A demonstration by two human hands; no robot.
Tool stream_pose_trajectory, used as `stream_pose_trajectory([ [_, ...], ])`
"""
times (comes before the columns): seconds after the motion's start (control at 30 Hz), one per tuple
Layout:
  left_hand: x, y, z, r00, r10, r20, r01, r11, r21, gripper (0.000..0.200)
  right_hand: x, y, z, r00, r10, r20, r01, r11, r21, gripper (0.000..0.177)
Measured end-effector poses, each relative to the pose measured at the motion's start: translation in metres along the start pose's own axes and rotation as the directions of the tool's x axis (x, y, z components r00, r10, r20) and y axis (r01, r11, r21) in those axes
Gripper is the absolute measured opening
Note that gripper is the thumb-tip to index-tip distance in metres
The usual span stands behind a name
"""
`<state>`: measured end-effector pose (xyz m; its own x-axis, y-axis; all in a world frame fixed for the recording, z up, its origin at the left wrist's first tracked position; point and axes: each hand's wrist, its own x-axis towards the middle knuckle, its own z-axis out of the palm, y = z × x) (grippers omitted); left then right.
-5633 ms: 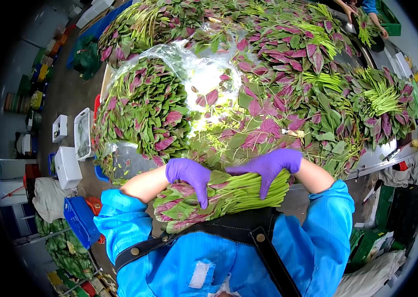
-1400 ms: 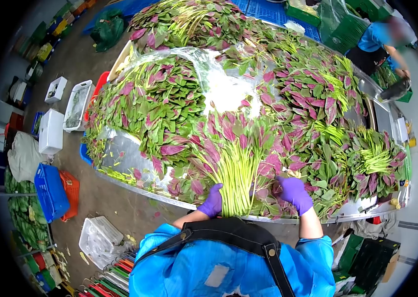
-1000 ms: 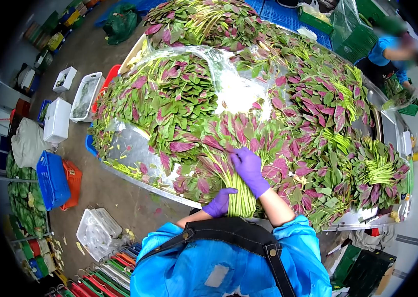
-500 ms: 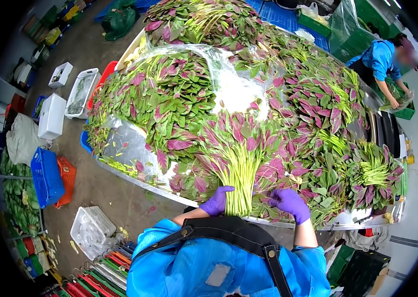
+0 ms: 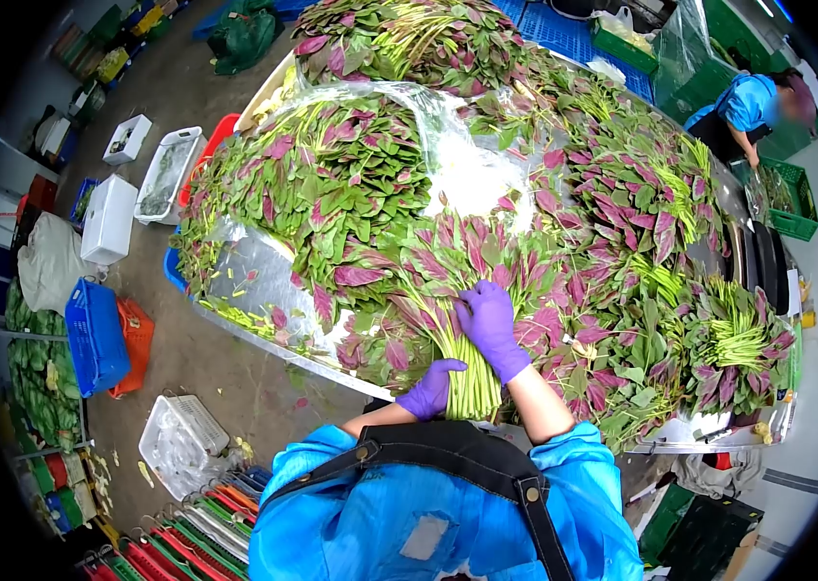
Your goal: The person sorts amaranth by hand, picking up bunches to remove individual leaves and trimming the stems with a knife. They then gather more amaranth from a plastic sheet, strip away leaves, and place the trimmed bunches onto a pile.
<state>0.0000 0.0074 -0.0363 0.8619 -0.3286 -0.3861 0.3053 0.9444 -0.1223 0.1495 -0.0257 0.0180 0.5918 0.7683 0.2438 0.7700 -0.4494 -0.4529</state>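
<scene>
A bunch of leafy greens with long pale green stems (image 5: 468,387) stands upright at the near edge of the table, its red and green leaves pointing away from me. My left hand (image 5: 431,389), in a purple glove, is wrapped round the lower left side of the stems. Across the upper stems, just below the leaves, lies my right hand (image 5: 492,324), also gloved in purple, with its fingers bent onto the bunch; whether they pinch a single stem is hidden. Piled greens (image 5: 351,184) surround the bunch.
The metal table (image 5: 269,281) bears heaped greens and a clear plastic sheet (image 5: 443,126). To the right lies a bundle (image 5: 738,339). Blue basket (image 5: 96,334) and white basket (image 5: 181,436) stand on the floor at left. Another person (image 5: 743,107) works beside a green crate (image 5: 796,198).
My right hand has moved up and left onto the upper stems from beside the bunch. My left hand keeps its hold. The other person's hand is now lower over the green crate.
</scene>
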Motion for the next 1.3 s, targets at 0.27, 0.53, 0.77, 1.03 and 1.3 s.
stream_pose_trajectory([
  [0.27,0.000,0.001,0.009,0.999,-0.042,-0.018,0.041,0.998,-0.039,0.052,-0.028,0.010,-0.011,0.895,0.406,-0.186,-0.210,0.749,0.629,0.012],
  [0.53,0.005,-0.002,0.003,0.997,-0.011,-0.076,0.012,1.000,0.007,0.051,-0.049,0.004,-0.023,0.814,0.554,0.176,-0.370,0.259,0.892,0.014],
  [0.77,0.005,-0.003,0.010,0.981,0.189,-0.048,-0.179,0.969,0.173,0.056,-0.085,-0.014,-0.079,0.749,0.259,0.610,-0.650,0.106,0.753,0.019],
  [1.03,0.004,-0.002,0.018,0.999,0.031,0.028,-0.031,0.999,0.011,0.070,-0.133,0.058,-0.157,0.723,0.524,0.450,-0.663,0.709,0.240,0.030],
  [1.3,0.007,0.010,0.036,0.971,0.084,-0.222,0.016,0.910,0.414,0.054,-0.083,-0.003,-0.055,0.715,0.292,0.635,-0.684,0.105,0.722,0.066],
])
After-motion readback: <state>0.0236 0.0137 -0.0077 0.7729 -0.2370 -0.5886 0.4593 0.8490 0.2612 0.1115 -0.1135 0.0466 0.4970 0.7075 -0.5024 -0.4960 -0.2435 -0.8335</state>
